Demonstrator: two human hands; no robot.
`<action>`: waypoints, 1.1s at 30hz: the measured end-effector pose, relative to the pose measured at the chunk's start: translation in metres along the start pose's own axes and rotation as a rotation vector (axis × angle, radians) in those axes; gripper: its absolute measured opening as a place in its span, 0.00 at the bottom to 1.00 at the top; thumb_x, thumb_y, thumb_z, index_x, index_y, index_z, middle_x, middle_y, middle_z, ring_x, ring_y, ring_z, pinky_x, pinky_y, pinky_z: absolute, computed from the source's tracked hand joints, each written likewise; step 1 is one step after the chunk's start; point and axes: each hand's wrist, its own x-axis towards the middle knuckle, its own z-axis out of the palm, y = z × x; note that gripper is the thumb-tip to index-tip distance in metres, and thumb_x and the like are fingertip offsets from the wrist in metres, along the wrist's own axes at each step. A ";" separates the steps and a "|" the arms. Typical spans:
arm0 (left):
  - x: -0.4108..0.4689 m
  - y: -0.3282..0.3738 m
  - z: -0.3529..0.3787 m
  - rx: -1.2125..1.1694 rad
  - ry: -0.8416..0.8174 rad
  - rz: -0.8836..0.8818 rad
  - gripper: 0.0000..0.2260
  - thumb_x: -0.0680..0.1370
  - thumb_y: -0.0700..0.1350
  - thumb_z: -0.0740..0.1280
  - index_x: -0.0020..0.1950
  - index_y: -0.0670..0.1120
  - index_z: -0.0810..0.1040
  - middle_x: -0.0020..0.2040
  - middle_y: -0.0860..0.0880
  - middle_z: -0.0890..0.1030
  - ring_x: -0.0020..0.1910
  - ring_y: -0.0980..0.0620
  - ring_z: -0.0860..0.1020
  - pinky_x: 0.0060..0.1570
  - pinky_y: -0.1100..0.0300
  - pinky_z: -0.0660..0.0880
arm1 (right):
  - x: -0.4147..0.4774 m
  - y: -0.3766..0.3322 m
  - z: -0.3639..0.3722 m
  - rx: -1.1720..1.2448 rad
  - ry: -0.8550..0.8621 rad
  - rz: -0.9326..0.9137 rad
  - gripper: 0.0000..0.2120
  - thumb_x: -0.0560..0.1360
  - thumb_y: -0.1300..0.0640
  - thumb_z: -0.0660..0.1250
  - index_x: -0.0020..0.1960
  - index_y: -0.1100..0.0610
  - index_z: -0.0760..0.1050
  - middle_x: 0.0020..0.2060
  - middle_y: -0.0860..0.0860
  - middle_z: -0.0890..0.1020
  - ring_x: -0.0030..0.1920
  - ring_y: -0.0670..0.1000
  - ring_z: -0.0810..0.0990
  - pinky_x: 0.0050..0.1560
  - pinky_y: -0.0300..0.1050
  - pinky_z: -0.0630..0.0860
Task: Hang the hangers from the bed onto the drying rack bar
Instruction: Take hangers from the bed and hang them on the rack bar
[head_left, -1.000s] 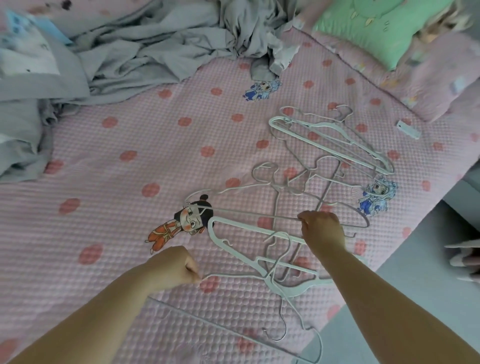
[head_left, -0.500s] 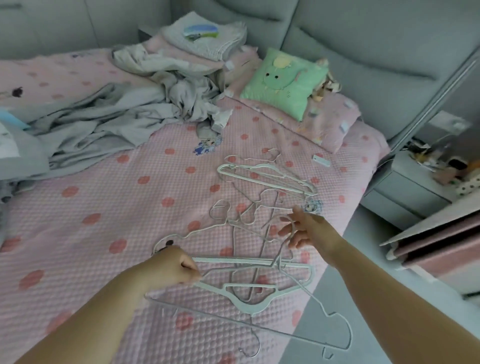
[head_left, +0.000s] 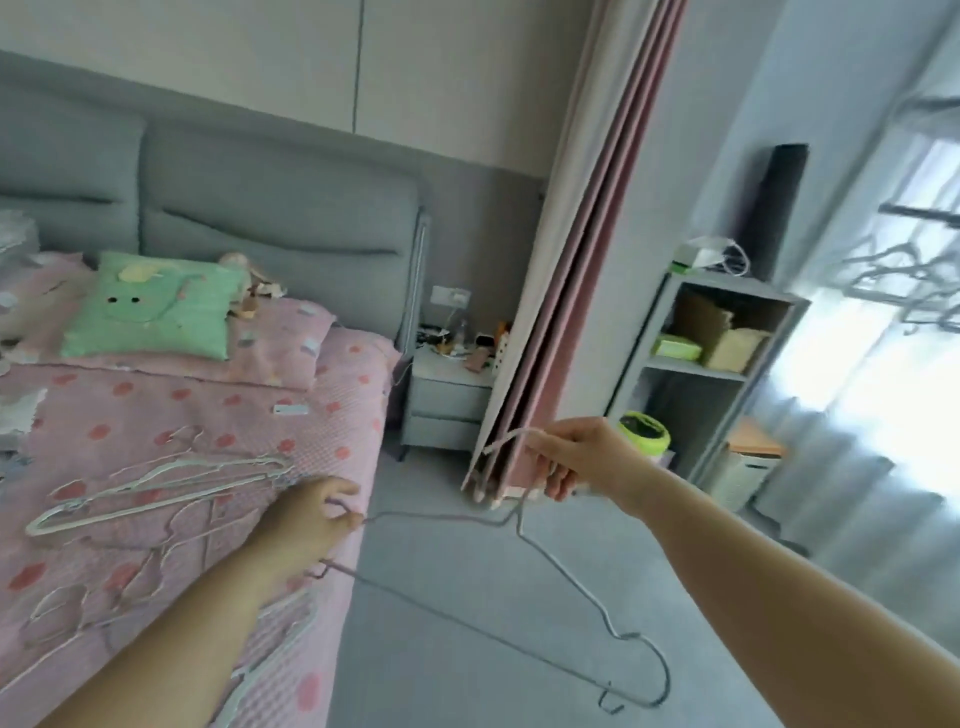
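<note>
Hangers lie scattered on the pink bed; one thin wire hanger is off the mattress, hanging over the floor between both hands. The right hand has its fingers curled tight around the hook end, while the left hand pinches the far shoulder corner between thumb and fingertips; the drying rack bar shows blurred at upper right, with hangers already on it. Likely best now: release the left pinch, carry by the hook alone, and turn the hook's opening toward the bar before lowering.
</note>
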 end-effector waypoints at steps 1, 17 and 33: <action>-0.007 0.027 0.018 0.026 0.010 0.063 0.15 0.74 0.39 0.68 0.61 0.42 0.76 0.62 0.44 0.75 0.58 0.46 0.75 0.50 0.61 0.72 | -0.024 0.009 -0.023 0.016 0.063 -0.001 0.13 0.77 0.60 0.63 0.34 0.58 0.76 0.22 0.48 0.79 0.21 0.43 0.76 0.27 0.35 0.75; -0.320 0.358 0.275 -0.108 -0.847 0.710 0.06 0.78 0.49 0.62 0.46 0.50 0.76 0.42 0.56 0.78 0.44 0.58 0.76 0.41 0.69 0.69 | -0.416 0.126 -0.243 0.332 0.945 0.129 0.14 0.78 0.64 0.59 0.34 0.62 0.71 0.23 0.51 0.78 0.18 0.44 0.75 0.22 0.36 0.76; -0.457 0.491 0.461 0.187 -1.053 1.062 0.05 0.78 0.45 0.56 0.48 0.52 0.70 0.37 0.53 0.79 0.26 0.60 0.74 0.43 0.64 0.76 | -0.601 0.220 -0.367 0.340 1.476 0.229 0.13 0.78 0.63 0.60 0.35 0.61 0.71 0.29 0.56 0.77 0.18 0.45 0.75 0.25 0.38 0.77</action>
